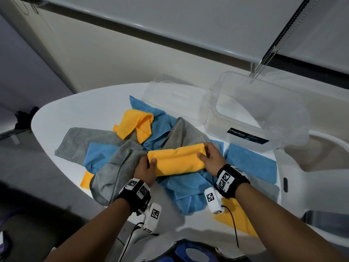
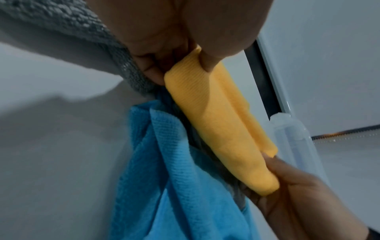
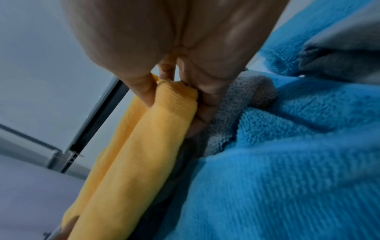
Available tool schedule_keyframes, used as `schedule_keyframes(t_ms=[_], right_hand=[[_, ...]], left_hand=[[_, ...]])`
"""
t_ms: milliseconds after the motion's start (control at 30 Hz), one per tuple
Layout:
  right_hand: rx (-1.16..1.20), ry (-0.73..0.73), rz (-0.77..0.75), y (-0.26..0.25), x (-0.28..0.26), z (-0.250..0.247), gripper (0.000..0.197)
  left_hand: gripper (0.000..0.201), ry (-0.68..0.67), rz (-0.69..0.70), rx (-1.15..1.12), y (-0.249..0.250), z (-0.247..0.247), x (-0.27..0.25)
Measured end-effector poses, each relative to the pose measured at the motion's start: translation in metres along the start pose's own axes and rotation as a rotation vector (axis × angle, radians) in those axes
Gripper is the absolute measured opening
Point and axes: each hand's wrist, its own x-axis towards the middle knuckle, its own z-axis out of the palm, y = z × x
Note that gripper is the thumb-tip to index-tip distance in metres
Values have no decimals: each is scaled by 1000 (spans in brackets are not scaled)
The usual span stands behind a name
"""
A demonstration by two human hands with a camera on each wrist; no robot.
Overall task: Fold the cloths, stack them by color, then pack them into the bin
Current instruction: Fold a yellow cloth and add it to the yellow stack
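A yellow cloth (image 1: 176, 160) folded into a long band hangs just above the cloth pile, stretched between both hands. My left hand (image 1: 149, 161) pinches its left end, thumb on top; the left wrist view shows that pinch (image 2: 185, 65) on the yellow cloth (image 2: 222, 129). My right hand (image 1: 205, 151) grips the right end, seen close in the right wrist view (image 3: 176, 84) with the yellow cloth (image 3: 133, 162) folded double. Below lie loose grey cloths (image 1: 85, 140), blue cloths (image 1: 158, 120) and another yellow cloth (image 1: 134, 123). The clear bin (image 1: 255, 118) stands open at the back right.
The bin's clear lid (image 1: 175, 99) lies left of it. A folded blue cloth (image 1: 251, 165) sits in front of the bin on a grey one (image 1: 264, 188). A flat yellow cloth (image 1: 236, 218) lies at the white table's (image 1: 75, 110) near right edge.
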Motion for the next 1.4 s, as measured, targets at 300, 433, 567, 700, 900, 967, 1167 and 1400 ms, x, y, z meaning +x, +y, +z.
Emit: schedule_keyframes(t_ms=[300, 433, 567, 700, 900, 967, 1167, 1400], right_hand=[[5, -36, -24, 2, -17, 1, 46], [62, 19, -29, 1, -21, 0, 19], [-89, 124, -52, 10, -24, 1, 7], [-181, 132, -41, 8, -31, 4, 12], [-605, 46, -466, -8, -43, 9, 54], [-748, -91, -564, -13, -46, 21, 59], [-1047, -308, -400, 12, -41, 27, 68], [-1015, -325, -373, 22, -37, 19, 82]], left_hand=[[50, -64, -75, -1, 5, -2, 8], [30, -46, -20, -51, 12, -5, 3], [29, -8, -31, 73, 10, -1, 4], [35, -1, -26, 168, 18, 3, -3], [47, 41, 364, 583, 22, -4, -20], [53, -15, 547, 678, 28, 1, -27], [70, -328, 676, 995, -5, 16, -15], [71, -294, 602, 980, -18, 4, -8]])
